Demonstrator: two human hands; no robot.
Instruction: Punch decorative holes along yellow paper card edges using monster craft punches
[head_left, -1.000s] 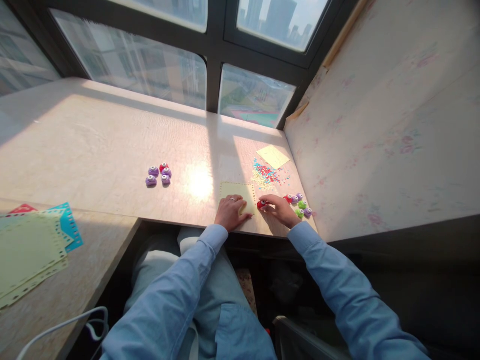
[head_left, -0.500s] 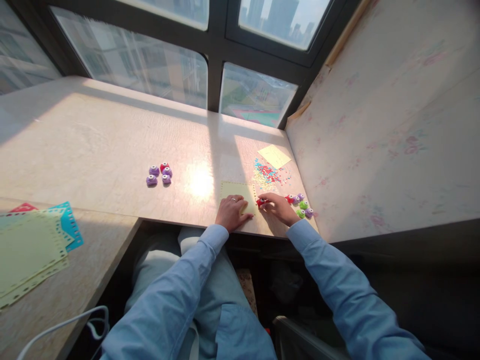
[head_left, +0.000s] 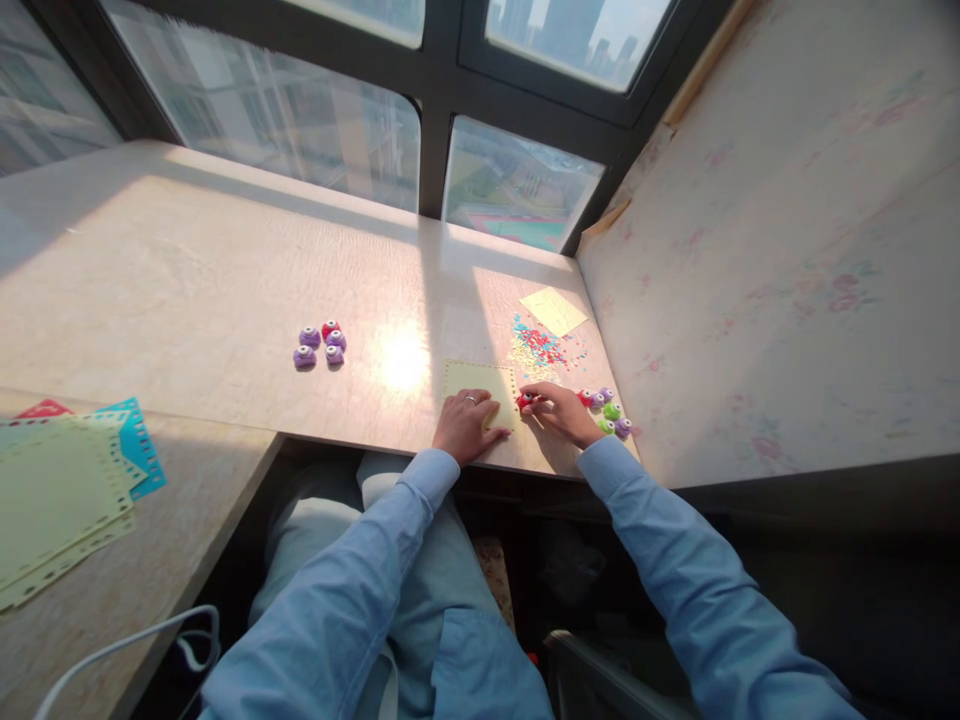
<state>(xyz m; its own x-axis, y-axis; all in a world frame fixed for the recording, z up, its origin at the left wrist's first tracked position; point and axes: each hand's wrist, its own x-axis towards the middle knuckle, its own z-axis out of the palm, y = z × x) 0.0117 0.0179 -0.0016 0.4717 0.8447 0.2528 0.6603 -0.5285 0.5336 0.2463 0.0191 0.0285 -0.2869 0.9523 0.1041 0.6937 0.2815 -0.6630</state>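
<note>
1. The table (head_left: 225, 270) is the biggest thing, a pale top with bright sun on it.
2. The pile of paper (head_left: 60, 490) lies at the far left, with light yellow sheets on top and blue and red ones poking out. The picture's edge cuts it off.
3. The pale sheet (head_left: 480, 376) lies flat near the table's front edge. Little holes run along its top and right sides. The left hand covers its lower part.
4. The left hand (head_left: 466, 425) presses down on this sheet with its fingers spread a bit. One finger has a ring.
5. The right hand (head_left: 566, 413) pinches a punch between thumb and fingers.
6. The yellow card (head_left: 553, 311) sits further back. Its faint marks are too small to read.
7. The red punch (head_left: 524, 401) is at the pale sheet's right edge. It has a round top like an eye. Fingers hide part of it, so I can't tell if paper is inside.
8. The paper bits (head_left: 538, 344), red, blue and yellow, are scattered just in front of the card.
</note>
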